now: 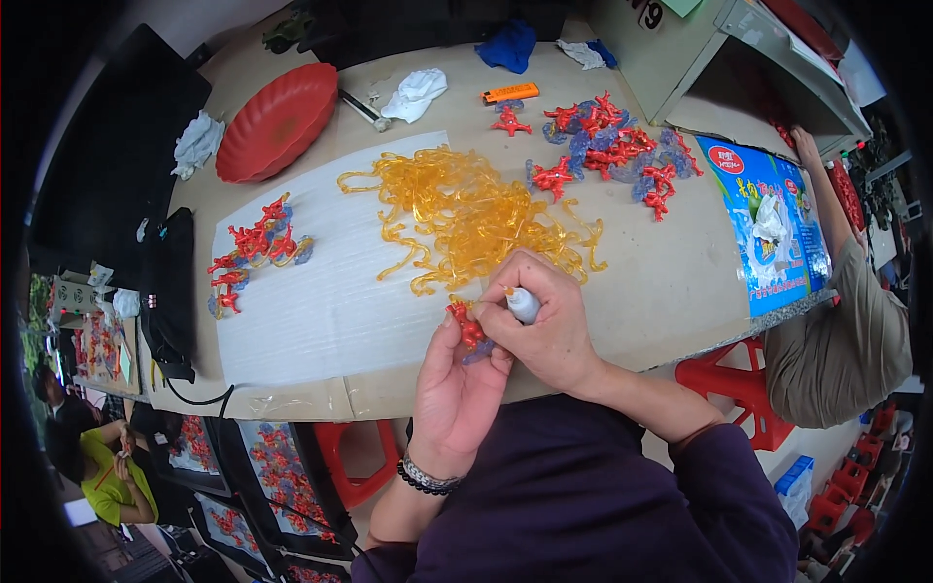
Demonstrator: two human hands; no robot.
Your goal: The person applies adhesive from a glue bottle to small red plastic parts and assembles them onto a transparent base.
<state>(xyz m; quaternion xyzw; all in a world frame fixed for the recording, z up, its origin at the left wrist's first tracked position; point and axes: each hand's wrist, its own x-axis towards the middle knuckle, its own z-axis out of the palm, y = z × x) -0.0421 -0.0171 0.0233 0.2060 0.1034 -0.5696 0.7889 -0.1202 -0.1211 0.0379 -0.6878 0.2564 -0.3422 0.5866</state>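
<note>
While the left hand (455,398) holds a small red figure (468,328) upright between thumb and fingers, the right hand (559,335) is closed around a white bottle (523,305), its fingertips close by the figure's top. Both hands meet just beyond the near edge of the table (661,282), in front of the person's body, and the figure's purple base (476,354) shows just above the left fingers. Whether the bottle's tip touches the figure, I cannot tell. Just beyond the hands lies a loose heap of yellow strands (442,199), partly on a white sheet (292,340) and partly on the table. Toward the sheet's left side rests a small group of red figures (260,241), some with yellow pieces on them; a larger cluster of red and purple figures (622,146) sits right of the heap. Farther back are an orange object (510,92), a white tissue (416,94), a red dish (272,126) and a blue cloth (507,47). At the right, a blue printed board (729,194) lies by the table's edge, and a co-worker's arm (834,199) reaches past it. Black-rimmed trays (330,457) of similar figures stand at the lower left, near a red stool (374,476).
</note>
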